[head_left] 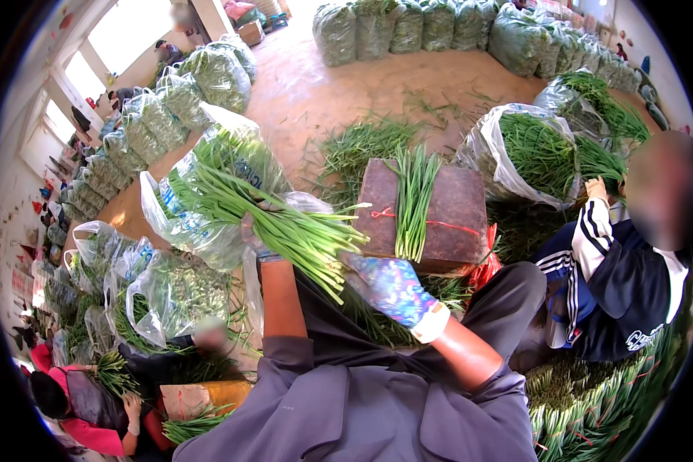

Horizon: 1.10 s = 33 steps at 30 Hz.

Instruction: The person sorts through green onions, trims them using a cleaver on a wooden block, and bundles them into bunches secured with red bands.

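Note:
A large loose bunch of garlic chives point(277, 219), long green leaves with pale cut ends, lies slantwise across my hands. My left hand point(260, 240), in a patterned glove, is closed round it from below. At the pale ends, my right hand point(393, 289), in a blue flowered glove, has its fingers closed against the stalks; the fingertips are partly hidden. Just beyond, a smaller bunch of chives point(414, 204) rests on a dark brown block point(462, 189), across a red tie point(446, 224) laid over the block's top.
An opened plastic bag of chives point(200, 204) stands at my left. Loose chives point(362, 150) cover the floor beyond the block. Red ties point(485, 262) hang at its right side. Co-workers sit close on the right point(616, 269) and lower left point(77, 393). Filled bags point(373, 31) line the room.

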Motion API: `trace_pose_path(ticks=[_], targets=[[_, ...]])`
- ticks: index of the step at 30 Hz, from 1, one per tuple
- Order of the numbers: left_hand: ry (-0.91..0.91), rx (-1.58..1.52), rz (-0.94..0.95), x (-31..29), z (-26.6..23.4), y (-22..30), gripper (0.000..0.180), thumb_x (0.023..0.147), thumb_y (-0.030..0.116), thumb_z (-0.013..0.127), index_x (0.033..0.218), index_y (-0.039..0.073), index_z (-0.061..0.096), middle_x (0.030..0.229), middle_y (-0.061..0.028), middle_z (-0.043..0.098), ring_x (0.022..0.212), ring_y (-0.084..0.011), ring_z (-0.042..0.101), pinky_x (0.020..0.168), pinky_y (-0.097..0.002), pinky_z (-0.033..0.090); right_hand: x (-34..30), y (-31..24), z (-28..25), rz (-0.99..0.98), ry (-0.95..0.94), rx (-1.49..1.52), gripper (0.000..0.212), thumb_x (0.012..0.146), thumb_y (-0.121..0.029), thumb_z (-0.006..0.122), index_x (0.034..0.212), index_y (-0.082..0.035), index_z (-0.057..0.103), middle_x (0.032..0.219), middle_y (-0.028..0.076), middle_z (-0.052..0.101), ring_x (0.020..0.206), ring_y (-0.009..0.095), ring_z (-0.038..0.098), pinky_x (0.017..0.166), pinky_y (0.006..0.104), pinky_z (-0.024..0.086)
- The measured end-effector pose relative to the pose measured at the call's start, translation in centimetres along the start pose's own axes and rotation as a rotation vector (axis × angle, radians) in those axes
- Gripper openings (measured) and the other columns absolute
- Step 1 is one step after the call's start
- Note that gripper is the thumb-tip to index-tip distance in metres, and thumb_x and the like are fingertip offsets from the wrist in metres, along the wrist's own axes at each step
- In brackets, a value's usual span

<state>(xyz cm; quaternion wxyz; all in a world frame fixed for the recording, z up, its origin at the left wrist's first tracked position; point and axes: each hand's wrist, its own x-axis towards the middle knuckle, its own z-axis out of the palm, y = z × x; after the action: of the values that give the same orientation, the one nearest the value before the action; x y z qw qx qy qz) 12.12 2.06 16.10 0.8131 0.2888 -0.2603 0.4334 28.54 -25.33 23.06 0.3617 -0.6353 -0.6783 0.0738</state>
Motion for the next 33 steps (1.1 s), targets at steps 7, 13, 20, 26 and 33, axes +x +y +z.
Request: trace_pose_path(ticks=[7, 13, 20, 26, 33], targets=[[0.034, 0.089, 0.112, 1.0, 2.1, -1.8, 0.063, 0.086, 0.007, 0.061, 0.145, 0.008, 0.039, 0.132, -0.0052, 0.056, 0.108, -0.0181, 0.061, 0.101, -0.0378, 0.047, 1.1, 1.8, 2.5, 0.035, -0.029, -0.105, 0.025, 0.093, -0.029, 0.060, 0.105, -0.010, 0.070, 0.083, 0.015, 0.070, 0.075, 0.034, 0.067, 0.063, 0.0445, 0.053], [0.171, 0.084, 0.102, 1.0, 3.3, -3.5, 0.057, 0.089, 0.000, 0.054, 0.144, 0.009, 0.041, 0.121, -0.0072, 0.056, 0.098, -0.0238, 0.064, 0.087, -0.0420, 0.055, -2.0, 3.8, 2.1, -0.067, 0.055, -0.035, 0.017, 0.093, -0.023, 0.058, 0.098, -0.009, 0.068, 0.078, 0.014, 0.068, 0.071, 0.034, 0.066, 0.059, 0.0443, 0.051], [0.168, -0.012, 0.127, 1.2, 2.8, -2.7, 0.056, 0.091, 0.004, 0.053, 0.145, 0.012, 0.040, 0.123, -0.0070, 0.056, 0.101, -0.0250, 0.064, 0.089, -0.0458, 0.055, -7.7, 7.9, 1.3, 0.178, -0.446, -0.188, 0.018, 0.090, -0.026, 0.061, 0.093, -0.011, 0.070, 0.085, 0.016, 0.069, 0.082, 0.037, 0.066, 0.068, 0.0465, 0.052], [0.196, 0.070, 0.125, 0.9, 2.4, -3.1, 0.061, 0.088, 0.008, 0.057, 0.146, 0.012, 0.039, 0.127, -0.0097, 0.059, 0.099, -0.0282, 0.065, 0.088, -0.0466, 0.055, -1.9, 1.7, 0.5, 0.000, 0.256, -0.027, 0.013, 0.084, -0.018, 0.066, 0.094, -0.010, 0.071, 0.085, 0.011, 0.069, 0.076, 0.031, 0.067, 0.064, 0.0417, 0.053], [0.273, 0.048, 0.186, 1.4, 2.7, -2.7, 0.056, 0.090, 0.008, 0.055, 0.144, 0.015, 0.042, 0.123, -0.0102, 0.064, 0.095, -0.0312, 0.065, 0.087, -0.0500, 0.055, 1.4, 1.8, 1.8, -0.052, 0.291, -0.127, 0.014, 0.080, -0.019, 0.073, 0.091, -0.010, 0.072, 0.079, 0.010, 0.067, 0.073, 0.030, 0.066, 0.064, 0.0405, 0.053]])
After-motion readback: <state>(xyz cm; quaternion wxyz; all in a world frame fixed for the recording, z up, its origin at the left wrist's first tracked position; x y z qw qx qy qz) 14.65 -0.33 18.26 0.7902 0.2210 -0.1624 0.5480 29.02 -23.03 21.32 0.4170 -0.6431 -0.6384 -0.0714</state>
